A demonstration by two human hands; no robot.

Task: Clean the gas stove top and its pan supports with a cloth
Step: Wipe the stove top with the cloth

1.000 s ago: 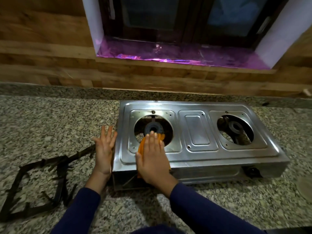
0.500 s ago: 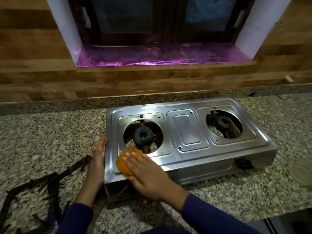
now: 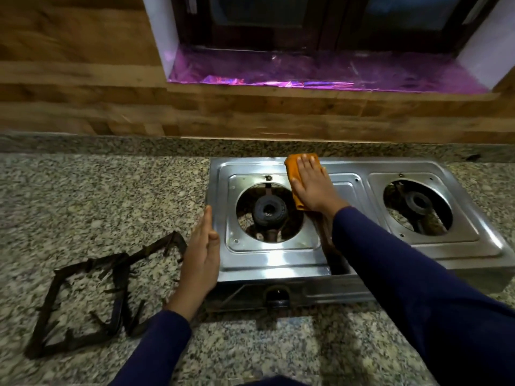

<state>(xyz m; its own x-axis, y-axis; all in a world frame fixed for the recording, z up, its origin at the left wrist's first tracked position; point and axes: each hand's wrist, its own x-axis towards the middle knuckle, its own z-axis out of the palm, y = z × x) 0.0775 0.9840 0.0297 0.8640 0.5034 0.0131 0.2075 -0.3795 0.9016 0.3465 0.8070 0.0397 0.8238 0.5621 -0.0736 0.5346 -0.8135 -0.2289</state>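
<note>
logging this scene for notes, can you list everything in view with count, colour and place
stove: 1, silver steel, on the counter, centre right
burners: 2, dark, one in each round opening of the stove top
cloth: 1, orange, flat on the stove's far edge between the openings, under the right hand
pan supports: 2 as far as I can tell, black, lying on the counter left of the stove
counter: 1, speckled grey granite
wall: brown wood, behind the counter
window sill: 1, shiny purple lining, above the stove
sleeves: 2, dark blue
left hand: open, flat against the stove's left side
right hand: flat, pressing the cloth
</note>
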